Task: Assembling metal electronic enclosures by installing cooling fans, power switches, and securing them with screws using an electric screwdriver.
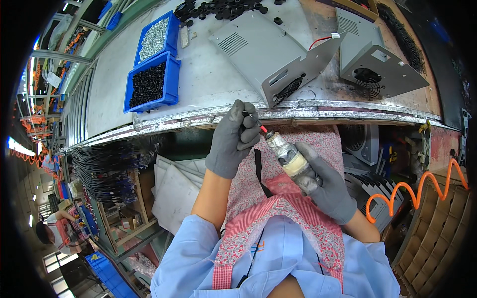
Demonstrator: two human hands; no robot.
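My right hand [330,188], in a grey glove, is wrapped round a power screwdriver [290,160] whose body is bound with worn tape. Its bit, with a red sleeve [263,129], points up and left toward my left hand [228,144]. That hand, gloved in grey too, pinches at the bit's tip; a small dark thing shows between the fingers, too small to name. Both hands are in front of the bench edge, over my apron. Just beyond them stands a grey sheet-metal housing [256,47] with vent slots and a round black fan grille [289,88].
Blue bins of black screws [171,92] and silver screws [171,37] sit on the bench [198,74]. A second grey housing [382,72] stands right. Black round parts [218,9] lie at the back. An orange coiled hose [392,191] hangs right; black cables [107,171] hang left.
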